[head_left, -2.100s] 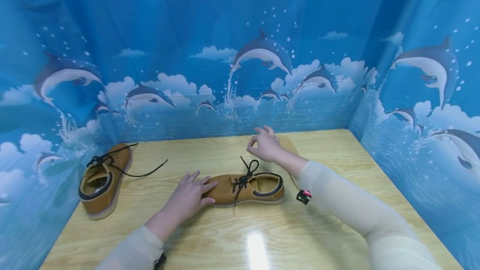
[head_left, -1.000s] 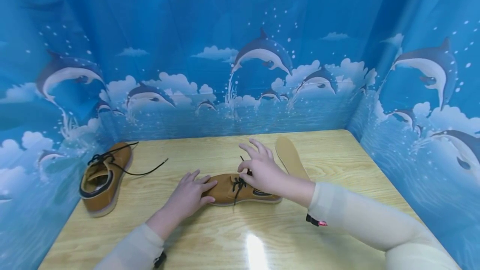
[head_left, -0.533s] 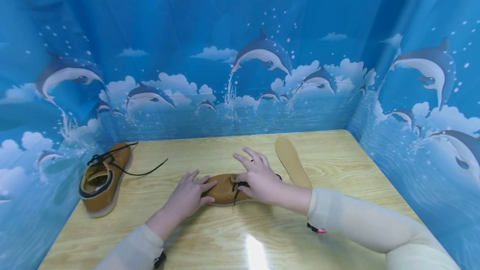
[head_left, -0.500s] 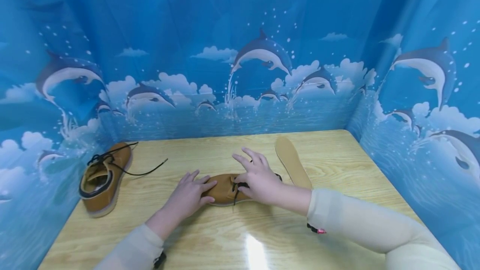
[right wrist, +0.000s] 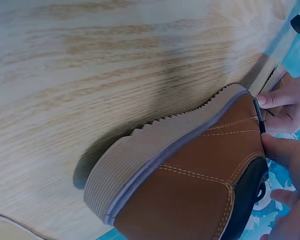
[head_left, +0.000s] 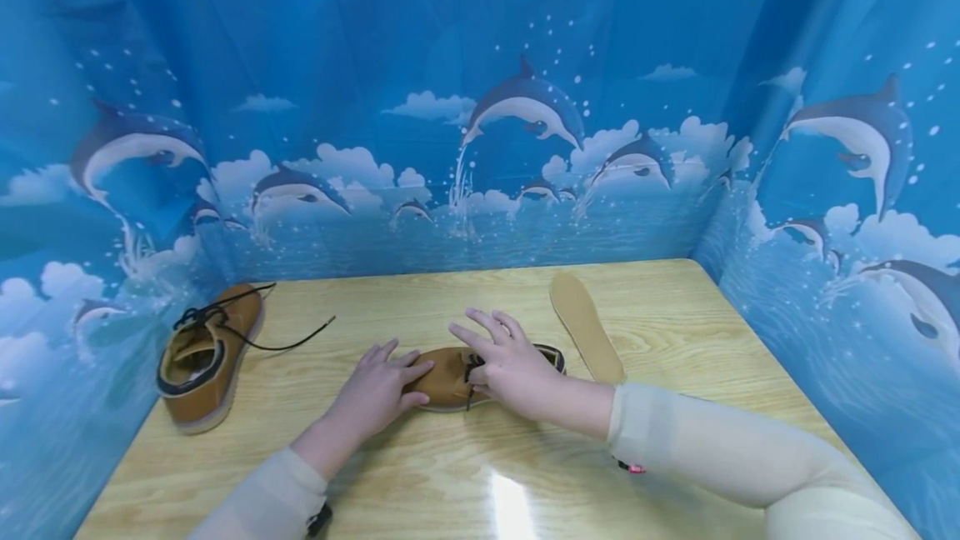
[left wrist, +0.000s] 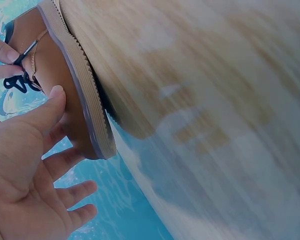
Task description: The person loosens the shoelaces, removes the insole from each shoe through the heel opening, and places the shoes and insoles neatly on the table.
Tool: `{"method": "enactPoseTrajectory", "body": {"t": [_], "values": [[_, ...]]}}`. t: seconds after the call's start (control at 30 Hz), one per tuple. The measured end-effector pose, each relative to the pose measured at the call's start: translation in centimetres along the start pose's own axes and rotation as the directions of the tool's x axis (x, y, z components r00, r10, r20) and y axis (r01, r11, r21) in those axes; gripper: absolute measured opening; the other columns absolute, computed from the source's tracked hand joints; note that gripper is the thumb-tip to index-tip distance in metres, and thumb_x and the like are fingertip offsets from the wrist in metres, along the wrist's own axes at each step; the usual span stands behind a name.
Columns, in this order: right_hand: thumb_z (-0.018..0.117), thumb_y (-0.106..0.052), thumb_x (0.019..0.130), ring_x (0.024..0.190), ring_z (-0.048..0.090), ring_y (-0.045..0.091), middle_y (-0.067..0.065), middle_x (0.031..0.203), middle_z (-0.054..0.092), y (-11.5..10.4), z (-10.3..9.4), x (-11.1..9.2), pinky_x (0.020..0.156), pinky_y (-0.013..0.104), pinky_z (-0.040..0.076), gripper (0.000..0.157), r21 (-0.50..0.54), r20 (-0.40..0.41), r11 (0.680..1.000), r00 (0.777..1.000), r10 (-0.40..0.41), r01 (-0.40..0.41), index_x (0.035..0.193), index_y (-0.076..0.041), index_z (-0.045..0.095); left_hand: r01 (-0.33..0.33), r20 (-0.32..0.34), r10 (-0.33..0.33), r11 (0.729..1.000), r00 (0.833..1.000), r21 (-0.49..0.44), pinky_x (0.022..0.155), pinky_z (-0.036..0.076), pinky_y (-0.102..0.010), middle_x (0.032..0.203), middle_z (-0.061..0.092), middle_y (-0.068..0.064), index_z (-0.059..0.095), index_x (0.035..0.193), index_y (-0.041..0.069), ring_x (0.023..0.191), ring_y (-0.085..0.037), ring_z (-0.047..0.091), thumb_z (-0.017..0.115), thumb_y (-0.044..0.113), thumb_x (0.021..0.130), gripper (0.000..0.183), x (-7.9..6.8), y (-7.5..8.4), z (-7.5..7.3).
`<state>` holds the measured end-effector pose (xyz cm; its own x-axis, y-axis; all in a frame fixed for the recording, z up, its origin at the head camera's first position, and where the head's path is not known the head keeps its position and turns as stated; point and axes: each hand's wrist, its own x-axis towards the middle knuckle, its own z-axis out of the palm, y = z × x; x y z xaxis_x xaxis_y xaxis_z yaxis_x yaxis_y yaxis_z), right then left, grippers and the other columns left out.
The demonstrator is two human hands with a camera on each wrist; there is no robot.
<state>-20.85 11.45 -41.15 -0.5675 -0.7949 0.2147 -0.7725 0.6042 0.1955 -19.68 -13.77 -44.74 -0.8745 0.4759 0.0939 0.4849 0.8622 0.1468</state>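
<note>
A tan shoe (head_left: 442,377) with black laces lies on its sole mid-table, its toe toward the left. My left hand (head_left: 382,392) rests on the toe with fingers spread and mostly straight; thumb and index finger touch opposite sides of the toe in the left wrist view. Over the lacing, my right hand (head_left: 517,369) pinches a black shoelace (left wrist: 29,50) between thumb and index finger, its other fingers raised. In the right wrist view the lace runs down the shoe's side under the right thumb. The right hand hides most of the lacing in the head view.
A second tan shoe (head_left: 202,402) stands at the left edge, one loose black lace trailing to the right. Behind and right of the middle shoe lies a tan insole (head_left: 588,332). A dolphin-print blue curtain (head_left: 480,65) encloses the back and sides of the wooden table (head_left: 420,490).
My right hand has come down from above the insole onto the shoe's lacing and shifted slightly left, taking hold of the shoelace. The insole is uncovered now. My left hand has stayed on the toe.
</note>
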Motion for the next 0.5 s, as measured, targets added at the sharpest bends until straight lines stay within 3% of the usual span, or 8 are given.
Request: {"method": "enactPoseTrajectory", "body": {"t": [0.13,0.27,0.33,0.5], "values": [[0.079,-0.034,0.086,0.151,0.017,0.034,0.004,0.161,0.033,0.2,0.0,0.1,0.119,0.055,0.023,0.005,0.035,-0.027,0.999,0.999,-0.018,0.019,0.088,-0.03,0.08,-0.004,-0.001,0.004,1.0,1.0,-0.002,0.115,0.026,-0.063,0.142,0.058,-0.012,0.064,0.137,0.021,0.138,-0.048,0.038,0.07,0.047,0.089,0.055,0.0,-0.1,0.1],[0.076,-0.031,0.09,0.15,0.018,0.035,0.006,0.159,0.036,0.9,-0.8,0.5,0.116,0.06,0.025,0.006,0.2,-0.042,0.979,0.998,0.037,-0.028,0.09,-0.026,0.078,-0.005,-0.002,0.005,1.0,1.0,-0.004,0.115,0.026,-0.063,0.142,0.057,-0.012,0.063,0.138,0.021,0.139,-0.048,0.038,0.07,0.047,0.09,0.055,0.0,-0.2,0.1],[0.075,-0.03,0.09,0.15,0.018,0.036,0.006,0.159,0.037,1.5,-1.5,0.8,0.115,0.064,0.024,0.006,0.317,-0.027,0.944,0.995,0.1,-0.087,0.089,-0.025,0.077,-0.005,-0.005,0.005,1.0,1.0,0.002,0.115,0.026,-0.062,0.143,0.057,-0.012,0.062,0.138,0.021,0.139,-0.049,0.038,0.069,0.048,0.09,0.055,0.0,-0.2,0.1],[0.072,-0.027,0.092,0.15,0.015,0.038,0.008,0.159,0.038,2.9,-2.8,1.0,0.112,0.072,0.018,0.007,0.555,0.074,0.795,0.966,0.246,-0.245,0.086,-0.024,0.074,-0.007,-0.005,0.007,1.0,1.0,-0.002,0.116,0.024,-0.062,0.143,0.056,-0.013,0.062,0.138,0.02,0.139,-0.049,0.037,0.07,0.047,0.09,0.056,-0.1,-0.1,0.1]]}}
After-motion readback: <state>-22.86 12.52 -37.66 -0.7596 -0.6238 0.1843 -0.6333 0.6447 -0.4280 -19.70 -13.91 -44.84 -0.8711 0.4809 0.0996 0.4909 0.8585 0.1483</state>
